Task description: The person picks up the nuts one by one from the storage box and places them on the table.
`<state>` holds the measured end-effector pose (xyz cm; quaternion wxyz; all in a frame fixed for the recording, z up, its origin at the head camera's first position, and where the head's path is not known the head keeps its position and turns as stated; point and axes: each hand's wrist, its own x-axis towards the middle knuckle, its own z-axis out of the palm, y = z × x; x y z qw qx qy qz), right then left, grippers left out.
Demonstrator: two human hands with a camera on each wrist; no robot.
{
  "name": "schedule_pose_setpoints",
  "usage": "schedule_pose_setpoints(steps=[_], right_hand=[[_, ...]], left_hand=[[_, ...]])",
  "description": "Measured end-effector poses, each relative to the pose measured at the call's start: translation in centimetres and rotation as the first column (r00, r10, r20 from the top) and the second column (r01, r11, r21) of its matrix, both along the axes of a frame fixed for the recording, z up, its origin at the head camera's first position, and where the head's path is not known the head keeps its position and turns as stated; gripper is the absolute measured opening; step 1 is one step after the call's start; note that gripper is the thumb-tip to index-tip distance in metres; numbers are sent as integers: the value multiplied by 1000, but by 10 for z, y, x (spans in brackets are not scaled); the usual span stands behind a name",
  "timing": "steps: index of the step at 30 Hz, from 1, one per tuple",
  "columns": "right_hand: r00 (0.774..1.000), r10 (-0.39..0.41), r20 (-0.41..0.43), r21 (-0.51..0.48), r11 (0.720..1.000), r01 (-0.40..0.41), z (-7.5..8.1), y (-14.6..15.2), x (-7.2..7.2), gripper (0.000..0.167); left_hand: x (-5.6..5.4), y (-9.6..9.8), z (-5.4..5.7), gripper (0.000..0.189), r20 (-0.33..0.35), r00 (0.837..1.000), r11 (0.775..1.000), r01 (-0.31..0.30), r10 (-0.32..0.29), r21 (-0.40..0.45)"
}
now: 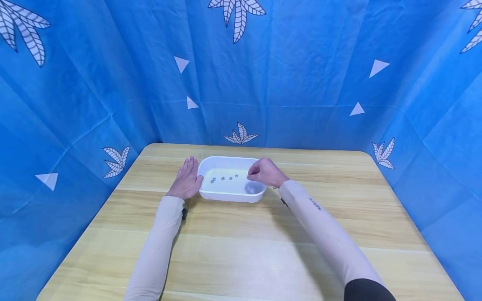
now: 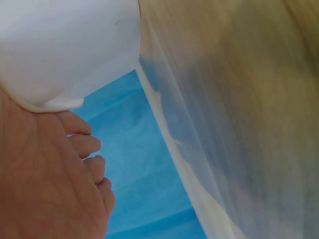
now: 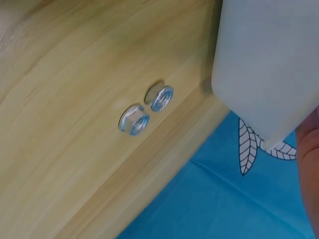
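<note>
Touching the tray (image 1: 230, 196) at its left edge — left hand (image 1: 186, 179); wide tabletop (image 1: 233, 246) nearer.

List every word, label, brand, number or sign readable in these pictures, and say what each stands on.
No text can be read.
Right sleeve: dark lettering on the forearm in the head view, too small and blurred to read.
White tub and metal nuts: no lettering visible.
Blue curtain: leaf and triangle prints, no words seen.
</note>
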<state>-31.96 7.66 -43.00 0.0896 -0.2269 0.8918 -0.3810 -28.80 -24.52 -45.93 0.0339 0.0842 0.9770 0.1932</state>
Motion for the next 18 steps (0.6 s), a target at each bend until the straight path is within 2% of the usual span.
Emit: schedule_pose_setpoints(steps=[8,18], right_hand=[[1000,-19,-13,17,1000,19,5,9,2,15],[999,-45,-28,-13,999,44,11,23,4,14]], left_hand=[[0,0,-1,71,-4,1000,1000,2,-2,10],[-1,-2,-1,72,2,1000,1000,2,-2,8]])
